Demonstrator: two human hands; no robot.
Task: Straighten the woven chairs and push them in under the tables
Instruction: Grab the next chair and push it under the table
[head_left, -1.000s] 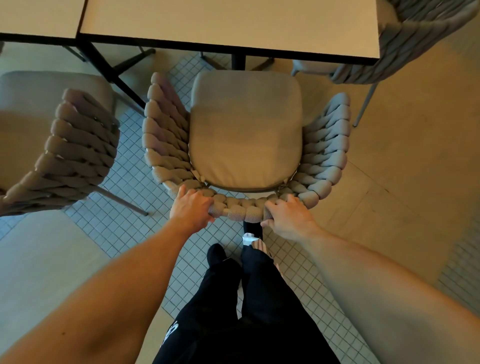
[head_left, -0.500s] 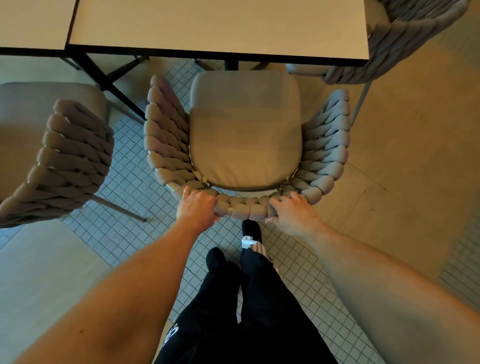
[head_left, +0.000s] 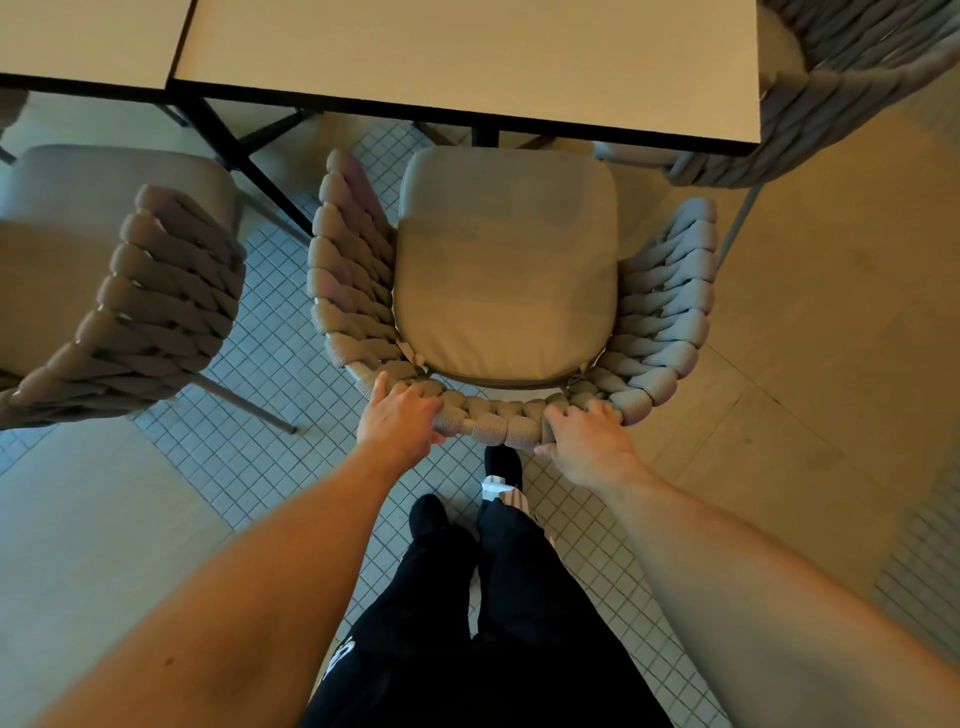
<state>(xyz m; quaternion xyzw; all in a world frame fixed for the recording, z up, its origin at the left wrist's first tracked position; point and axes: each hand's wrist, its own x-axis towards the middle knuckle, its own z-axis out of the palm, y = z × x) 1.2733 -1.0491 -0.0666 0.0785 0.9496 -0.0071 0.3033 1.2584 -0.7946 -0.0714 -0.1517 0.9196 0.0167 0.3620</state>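
Observation:
A grey woven chair (head_left: 506, 270) with a beige seat cushion stands right in front of me, facing a pale table (head_left: 467, 57). The cushion's front edge lies just under the table's dark rim. My left hand (head_left: 400, 423) grips the left part of the woven backrest, fingers curled over its top. My right hand (head_left: 584, 441) grips the right part of the same backrest, thumb underneath. A second woven chair (head_left: 130, 291) stands to the left, angled outward. A third (head_left: 831, 93) sits at the table's right corner.
A second pale table (head_left: 83, 41) adjoins on the left. Black table legs (head_left: 249, 156) cross between the left chair and the middle one. My legs in black trousers (head_left: 483, 623) stand on small grey floor tiles just behind the chair.
The chair has slid a little forward toward the table, and I have stepped after it. Both hands keep their grip on the backrest.

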